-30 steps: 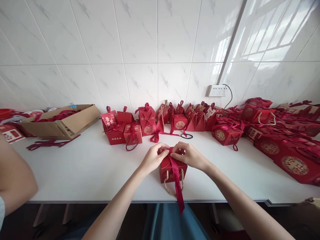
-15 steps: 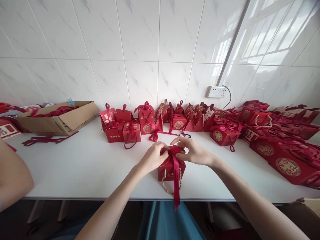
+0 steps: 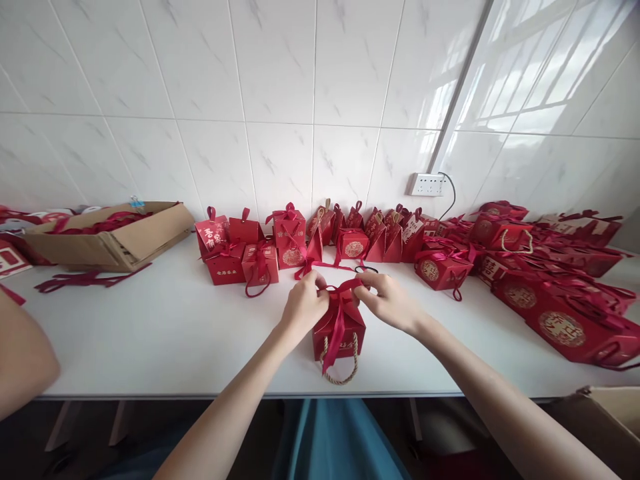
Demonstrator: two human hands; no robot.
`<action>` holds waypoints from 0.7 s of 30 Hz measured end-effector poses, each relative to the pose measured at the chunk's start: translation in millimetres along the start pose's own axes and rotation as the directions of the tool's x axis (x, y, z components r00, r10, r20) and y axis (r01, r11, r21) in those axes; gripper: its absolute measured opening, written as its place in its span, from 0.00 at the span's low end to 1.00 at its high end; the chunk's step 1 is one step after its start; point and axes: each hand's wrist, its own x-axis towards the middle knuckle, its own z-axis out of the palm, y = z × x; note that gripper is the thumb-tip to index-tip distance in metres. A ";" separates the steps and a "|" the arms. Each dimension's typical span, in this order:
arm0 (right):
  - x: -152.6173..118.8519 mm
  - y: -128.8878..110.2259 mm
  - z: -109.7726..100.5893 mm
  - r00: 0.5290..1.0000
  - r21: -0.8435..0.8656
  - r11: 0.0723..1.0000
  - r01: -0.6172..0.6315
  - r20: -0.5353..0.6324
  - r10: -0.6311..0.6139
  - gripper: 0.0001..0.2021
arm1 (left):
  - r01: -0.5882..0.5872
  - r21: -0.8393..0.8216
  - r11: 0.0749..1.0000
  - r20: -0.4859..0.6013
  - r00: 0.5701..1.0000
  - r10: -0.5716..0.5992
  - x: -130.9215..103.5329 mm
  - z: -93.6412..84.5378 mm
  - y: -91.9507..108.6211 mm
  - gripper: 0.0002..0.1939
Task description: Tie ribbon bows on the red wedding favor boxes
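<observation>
A small red gift box [image 3: 336, 340] with a twisted gold cord handle [image 3: 343, 382] stands upright near the table's front edge. Across its top runs a dark red satin ribbon [image 3: 339, 323], one tail hanging down the front. My left hand [image 3: 306, 300] pinches the ribbon at the left of the lid. On the right, my right hand [image 3: 387, 299] grips a loop of the same ribbon between thumb and fingers. Both hands are just above the lid, and the ribbon is stretched between them. The fingertips are partly hidden.
Several finished red boxes [image 3: 290, 237] line the back of the white table [image 3: 150, 333]. More boxes [image 3: 563, 327] crowd the right side. A cardboard tray of ribbons [image 3: 110, 247] sits at the left, with loose ribbon [image 3: 85, 281] before it. Another person's arm [image 3: 23, 353] enters from the left.
My hands have moved apart, drawing the ribbon out sideways over the lid. The hanging tail has shortened and swung left across the box front.
</observation>
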 end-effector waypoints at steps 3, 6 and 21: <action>-1.8 2.3 -5.0 0.998 0.388 0.921 -0.024 0.066 -0.002 0.09 | 0.018 -0.093 0.996 -0.050 0.998 -0.023 1.5 1.0 2.0 0.09; -1.5 6.2 -1.4 0.998 0.704 0.708 -0.045 0.063 0.001 0.14 | 0.025 -0.190 0.982 -0.090 0.995 -0.043 3.3 1.7 5.3 0.06; 2.1 14.3 4.7 0.994 0.899 0.431 0.079 -0.037 -0.105 0.17 | -0.027 -0.605 0.796 -0.232 0.962 -0.144 21.6 -28.2 2.8 0.06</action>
